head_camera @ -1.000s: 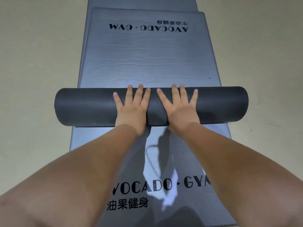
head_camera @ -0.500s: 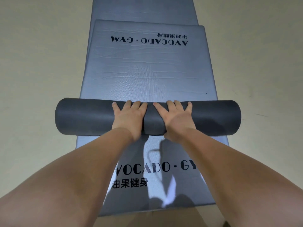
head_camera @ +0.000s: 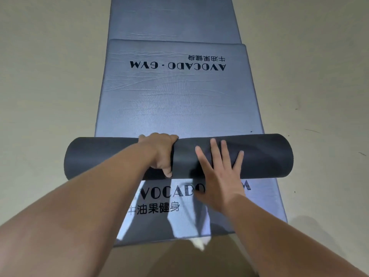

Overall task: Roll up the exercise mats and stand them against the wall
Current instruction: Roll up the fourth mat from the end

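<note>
Charcoal foam, rolled into a thick tube, lies crosswise under both hands: the rolled mat (head_camera: 259,154) rests on a flat grey-blue mat (head_camera: 179,108) printed AVOCADO GYM. The left hand (head_camera: 159,152) grips it, fingers curled over the top and out of sight on the far side, thumb (head_camera: 167,171) hooked down the near face. Just right of that thumb the right hand (head_camera: 221,176) is spread, fingers (head_camera: 216,150) straight and fanned across the roll's near face (whether they press it or hover just off it cannot be told; the hand is blurred). Beyond the fingertips a second grey-blue mat (head_camera: 171,21) continues over the beige floor (head_camera: 50,76).
</note>
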Tool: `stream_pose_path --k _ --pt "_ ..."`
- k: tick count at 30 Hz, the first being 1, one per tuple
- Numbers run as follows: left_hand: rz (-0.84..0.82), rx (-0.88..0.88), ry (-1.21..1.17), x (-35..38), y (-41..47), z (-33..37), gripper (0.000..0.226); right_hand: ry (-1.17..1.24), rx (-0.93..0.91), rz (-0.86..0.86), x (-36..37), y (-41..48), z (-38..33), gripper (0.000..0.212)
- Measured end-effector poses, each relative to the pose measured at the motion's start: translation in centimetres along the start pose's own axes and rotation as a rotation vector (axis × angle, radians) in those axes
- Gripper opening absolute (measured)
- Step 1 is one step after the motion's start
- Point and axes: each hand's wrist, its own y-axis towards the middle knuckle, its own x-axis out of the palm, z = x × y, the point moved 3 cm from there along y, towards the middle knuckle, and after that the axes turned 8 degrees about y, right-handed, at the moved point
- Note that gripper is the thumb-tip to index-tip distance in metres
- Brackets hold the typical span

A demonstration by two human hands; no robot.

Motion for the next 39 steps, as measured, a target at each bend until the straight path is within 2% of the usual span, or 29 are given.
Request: stream_pose_path --k 2,3,5,7,9,13,18,21,24,29,34,39 --pt "0.035 0.021 0.007 0.4 -0.3 -0.1 0.129 -0.013 0.035 -0.066 0.4 0.6 0.1 0.136" --pt "0.085 0.033 0.019 0.6 -0.6 0.0 0.128 -0.028 0.043 -0.081 0.2 1.3 0.2 0.139" --pt "0.292 0.055 0.055 1.0 -1.5 0.5 0.116 -0.029 0.053 -0.080 -0.7 3.3 0.4 0.144" --pt "0.570 0.042 0.111 1.7 -2.6 1.1 0.101 -0.016 0.055 -0.086 -2.1 5.9 0.6 0.144" --pt "0.693 0.018 0.114 3.4 -3.1 1.8 0.098 -0.023 0.064 -0.125 -3.8 8.6 0.8 0.144" --pt "0.485 -0.064 0.100 6.4 -2.0 2.1 0.119 -0.052 -0.015 -0.169 -5.8 11.0 1.1 0.142" --pt "0.502 -0.122 0.130 3.7 1.2 1.1 0.142 -0.061 -0.123 0.134 -3.1 7.6 1.6 0.130" --pt "0.498 -0.113 0.115 0.6 2.9 -0.3 0.148 -0.100 -0.060 0.095 -1.4 7.3 1.9 0.146" --pt "0.524 -0.151 0.125 -1.7 4.0 -0.8 0.153 -0.127 0.014 0.034 -2.6 10.5 1.8 0.157" --pt "0.575 -0.175 0.180 -0.9 5.2 -0.9 0.129 -0.192 0.041 -0.026 -5.8 17.0 2.4 0.161" --pt "0.516 -0.213 0.194 -3.2 8.1 -2.3 0.130 -0.153 0.025 -0.117 -7.7 21.1 3.1 0.156" --pt "0.515 -0.218 0.247 -4.8 8.7 -2.5 0.105 -0.137 -0.008 -0.155 -8.7 22.1 3.1 0.145"
